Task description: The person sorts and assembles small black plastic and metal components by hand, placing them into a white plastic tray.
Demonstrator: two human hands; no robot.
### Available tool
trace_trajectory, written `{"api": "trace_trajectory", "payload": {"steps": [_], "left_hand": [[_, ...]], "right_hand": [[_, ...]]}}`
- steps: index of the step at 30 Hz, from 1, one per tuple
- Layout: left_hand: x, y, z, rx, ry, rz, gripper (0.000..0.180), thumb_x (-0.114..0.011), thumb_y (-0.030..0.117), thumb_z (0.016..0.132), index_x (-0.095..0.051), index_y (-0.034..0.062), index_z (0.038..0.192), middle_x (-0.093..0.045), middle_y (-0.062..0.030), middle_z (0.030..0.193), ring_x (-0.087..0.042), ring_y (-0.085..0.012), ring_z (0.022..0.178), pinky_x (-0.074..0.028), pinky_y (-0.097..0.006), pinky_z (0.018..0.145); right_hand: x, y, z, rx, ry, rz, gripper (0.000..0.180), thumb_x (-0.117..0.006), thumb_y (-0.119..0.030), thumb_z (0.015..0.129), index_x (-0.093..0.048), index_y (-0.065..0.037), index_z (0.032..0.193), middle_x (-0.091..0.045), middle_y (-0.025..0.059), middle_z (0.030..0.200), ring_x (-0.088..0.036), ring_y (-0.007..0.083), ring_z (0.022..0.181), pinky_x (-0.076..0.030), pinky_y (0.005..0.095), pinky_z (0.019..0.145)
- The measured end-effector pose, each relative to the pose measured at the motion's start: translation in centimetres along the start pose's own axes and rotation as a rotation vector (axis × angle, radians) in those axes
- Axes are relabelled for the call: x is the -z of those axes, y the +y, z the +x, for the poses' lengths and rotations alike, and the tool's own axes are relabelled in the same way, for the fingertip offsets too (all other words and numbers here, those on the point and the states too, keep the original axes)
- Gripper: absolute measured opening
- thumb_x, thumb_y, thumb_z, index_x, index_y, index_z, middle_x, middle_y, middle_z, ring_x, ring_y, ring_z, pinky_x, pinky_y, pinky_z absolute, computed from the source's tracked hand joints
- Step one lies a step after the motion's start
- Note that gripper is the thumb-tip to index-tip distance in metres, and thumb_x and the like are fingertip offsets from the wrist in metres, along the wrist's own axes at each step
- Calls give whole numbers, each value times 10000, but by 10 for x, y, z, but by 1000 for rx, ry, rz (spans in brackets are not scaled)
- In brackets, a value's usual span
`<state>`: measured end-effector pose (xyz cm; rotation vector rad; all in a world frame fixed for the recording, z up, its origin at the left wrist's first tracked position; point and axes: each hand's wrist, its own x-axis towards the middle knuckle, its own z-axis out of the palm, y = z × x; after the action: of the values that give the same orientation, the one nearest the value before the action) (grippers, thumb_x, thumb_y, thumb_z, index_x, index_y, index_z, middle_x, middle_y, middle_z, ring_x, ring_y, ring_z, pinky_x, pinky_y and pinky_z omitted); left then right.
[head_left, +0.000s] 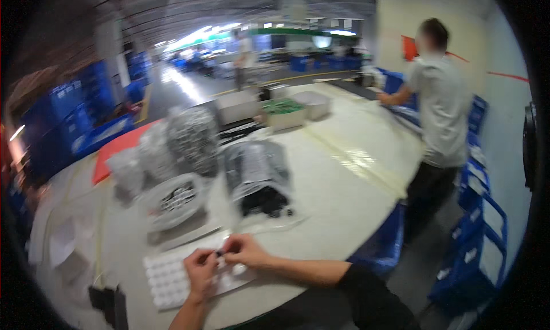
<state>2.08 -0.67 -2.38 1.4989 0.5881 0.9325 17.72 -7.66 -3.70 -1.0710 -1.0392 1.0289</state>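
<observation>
Grip of left hand (201,268) and right hand (245,251) pinches a small dark piece (219,253), mostly hidden; at lower centre they cover part of a white tray (165,277).

A person (444,109) in a grey shirt stands near blue bins (467,273) along the wall (505,124).

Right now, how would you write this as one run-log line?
left hand: pinching dark piece | right hand: pinching same piece | white tray: beneath both hands | open bag: beyond tray, black parts at mouth
</observation>
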Motion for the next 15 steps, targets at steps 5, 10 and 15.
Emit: {"api": "trace_trajectory", "payload": {"steps": [5,10,15], "left_hand": [[2,12,-3,-22,-90,40,34,-607,-28,776,-629,-29,803,-621,-50,721,-568,-84,620,-460,-213,564],[-5,10,-1,-63,-60,102,10,-600,-42,766,-603,-34,761,-614,-56,695,-573,-92,596,-462,-217,543],[-2,21,-2,22,-67,4,61,-593,7,793,-598,-36,751,-596,-44,656,-551,-89,558,-445,-210,512]], "right_hand": [[8,-17,5,-63,-230,60,122,-651,-21,729,-561,-3,809,-609,52,691,-586,105,628,-463,222,552],[14,-23,2,-56,-341,142,112,-635,-48,782,-555,7,839,-607,53,720,-591,103,646,-471,225,577],[10,-24,-1,45,-312,-36,157,-601,-140,864,-558,11,863,-603,29,732,-586,75,666,-469,219,584]]}}
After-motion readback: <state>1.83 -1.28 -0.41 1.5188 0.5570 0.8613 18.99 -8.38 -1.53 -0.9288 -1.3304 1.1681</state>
